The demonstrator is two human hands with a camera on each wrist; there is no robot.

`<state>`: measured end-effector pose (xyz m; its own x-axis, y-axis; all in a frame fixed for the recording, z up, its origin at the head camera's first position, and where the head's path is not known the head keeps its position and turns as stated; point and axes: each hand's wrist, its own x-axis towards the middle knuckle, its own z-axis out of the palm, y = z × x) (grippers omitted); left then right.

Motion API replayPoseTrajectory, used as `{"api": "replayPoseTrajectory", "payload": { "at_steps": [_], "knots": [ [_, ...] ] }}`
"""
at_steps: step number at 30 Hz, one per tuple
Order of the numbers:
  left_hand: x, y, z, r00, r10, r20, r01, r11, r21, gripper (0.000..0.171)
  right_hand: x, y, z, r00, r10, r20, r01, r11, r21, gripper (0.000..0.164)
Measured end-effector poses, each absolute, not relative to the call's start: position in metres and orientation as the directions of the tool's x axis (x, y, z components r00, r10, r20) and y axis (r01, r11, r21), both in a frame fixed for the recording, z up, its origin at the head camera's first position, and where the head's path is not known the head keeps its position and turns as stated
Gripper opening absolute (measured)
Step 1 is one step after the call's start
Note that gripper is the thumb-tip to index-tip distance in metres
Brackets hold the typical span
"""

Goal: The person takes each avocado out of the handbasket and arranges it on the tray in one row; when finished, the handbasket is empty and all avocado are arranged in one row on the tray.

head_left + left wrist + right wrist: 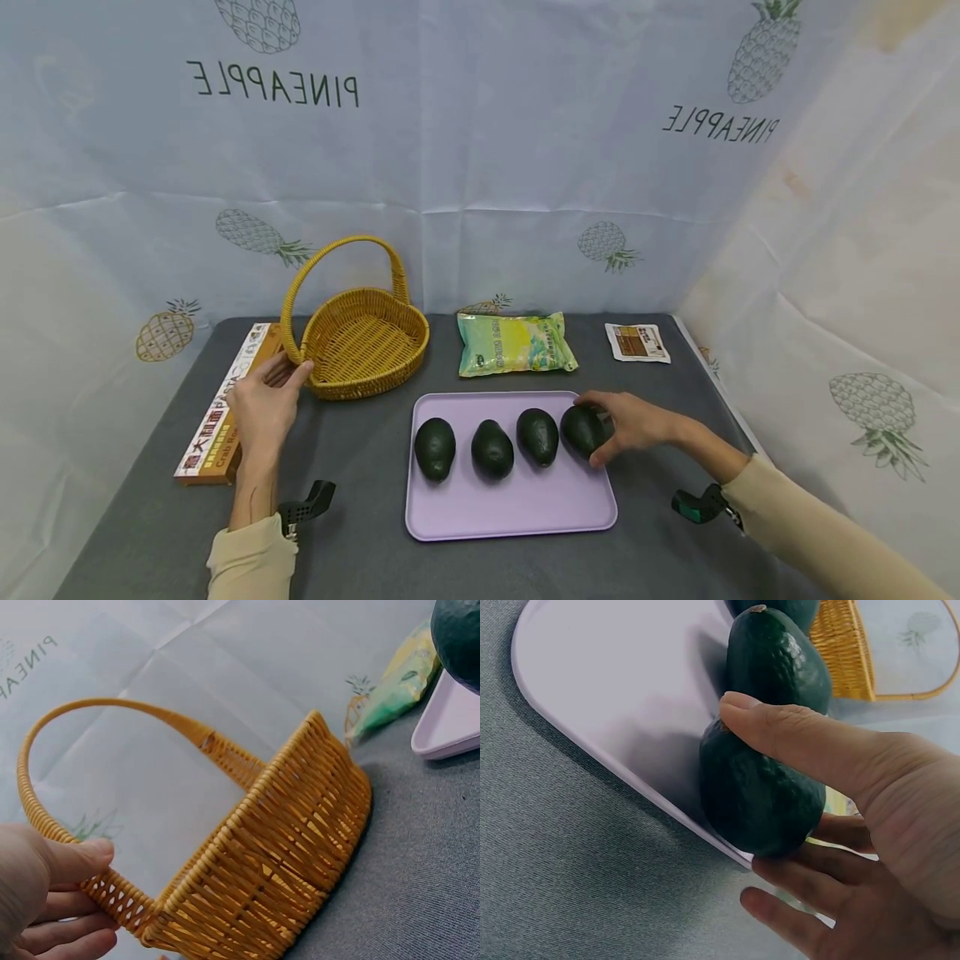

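Note:
My left hand (264, 407) pinches the lower left end of the handle of a yellow woven basket (367, 385), thumb on one side and fingers on the other. Nothing lies inside that basket. On the right, my right hand (636, 423) grips the rightmost avocado (581, 431) between thumb and fingers. In the right wrist view, the thumb lies across the top of this avocado (757, 795). A lilac tray (517, 510) holds it in a row with other dark green avocados, including one right beside it (537, 437).
Left of the basket lies a long orange and white box (221, 417). Behind the tray are a green-yellow packet (513, 343) and a small white-brown sachet (637, 342). A pineapple-print cloth (510, 167) hangs along the back and sides of the grey table (360, 508).

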<state>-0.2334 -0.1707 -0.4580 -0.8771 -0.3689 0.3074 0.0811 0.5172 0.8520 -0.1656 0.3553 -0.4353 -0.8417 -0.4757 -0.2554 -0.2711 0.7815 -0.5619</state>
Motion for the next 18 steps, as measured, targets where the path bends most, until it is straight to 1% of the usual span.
{"api": "replayPoseTrajectory", "payload": {
  "at_steps": [4, 10, 18],
  "knots": [
    [-0.2332, -0.1715, -0.4577, -0.879, -0.373, 0.296, 0.064, 0.523, 0.85, 0.054, -0.164, 0.3546, -0.4371, -0.834, -0.498, -0.238, -0.298, 0.769, -0.566, 0.102],
    [-0.2337, -0.1721, -0.4589, -0.876, -0.372, 0.305, 0.077, 0.518, 0.852, 0.052, -0.1624, 0.3525, -0.4391, -0.845, -0.489, -0.218, -0.311, 0.779, -0.544, 0.098],
    [-0.2338, -0.1712, -0.4589, -0.875, -0.373, 0.309, 0.078, 0.521, 0.85, 0.052, -0.1613, 0.354, -0.4399, -0.846, -0.492, -0.206, -0.322, 0.779, -0.538, 0.1]
  ]
}}
